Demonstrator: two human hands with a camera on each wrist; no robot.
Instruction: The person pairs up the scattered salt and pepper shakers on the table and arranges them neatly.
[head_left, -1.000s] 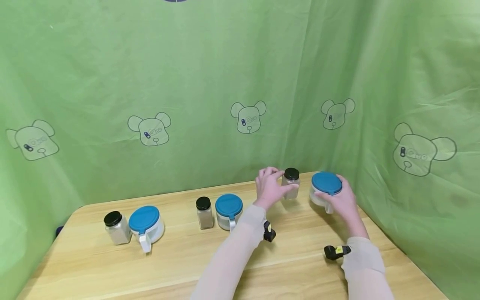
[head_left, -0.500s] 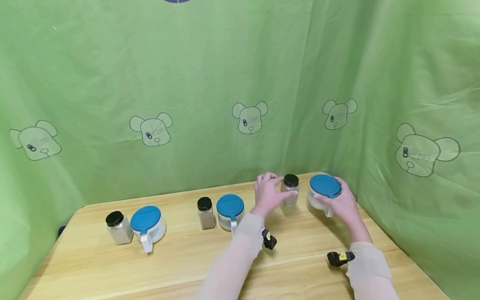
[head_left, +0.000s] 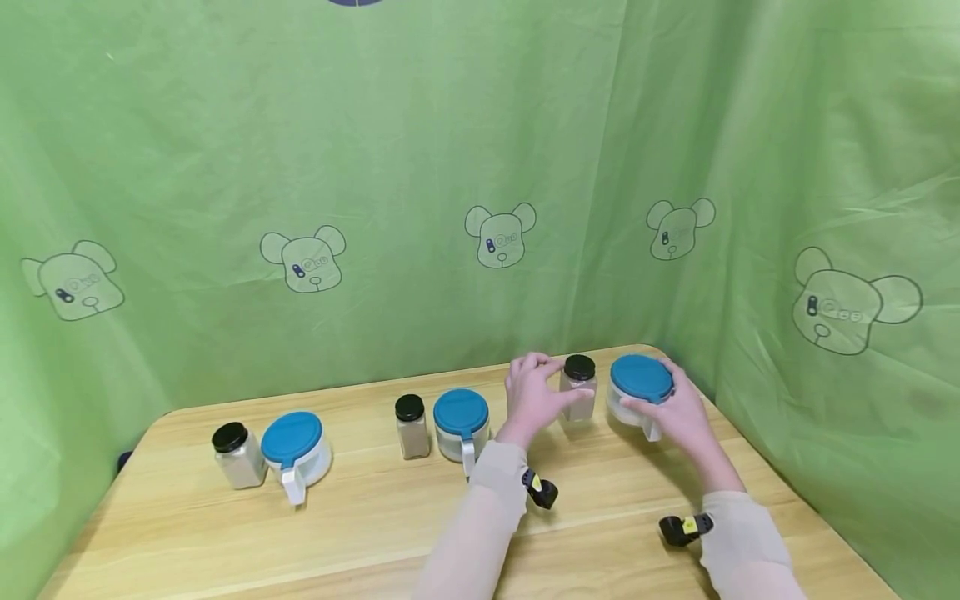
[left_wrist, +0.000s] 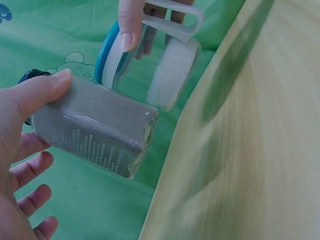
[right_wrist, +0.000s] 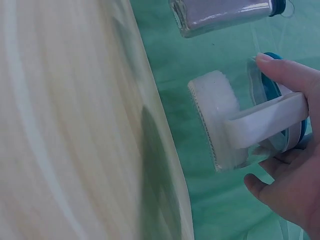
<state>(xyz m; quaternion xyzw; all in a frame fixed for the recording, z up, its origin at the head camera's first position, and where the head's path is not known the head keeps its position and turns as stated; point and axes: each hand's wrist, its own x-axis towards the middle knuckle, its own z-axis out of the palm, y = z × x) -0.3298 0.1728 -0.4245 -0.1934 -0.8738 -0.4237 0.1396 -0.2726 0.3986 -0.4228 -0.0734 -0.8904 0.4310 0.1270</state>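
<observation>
My left hand pinches a square clear jar near its black lid, between thumb and index finger. Pale brownish powder fills this jar, and small white print shows on one side in the left wrist view. The other left fingers are spread apart behind it. To the right, my right hand grips a round clear seasoning pot just under its blue lid. White grains lie in the pot's bottom, and its white handle points toward me. Both containers are upright, side by side, with a small gap between them.
Left of my hands stand another blue-lidded pot and a black-lidded jar. A similar pot and jar stand farther left on the wooden table. A green curtain hangs behind and right.
Both hands have moved the jar and the seasoning pot a little toward me and slightly left. The other pots and jars stay where they were.
</observation>
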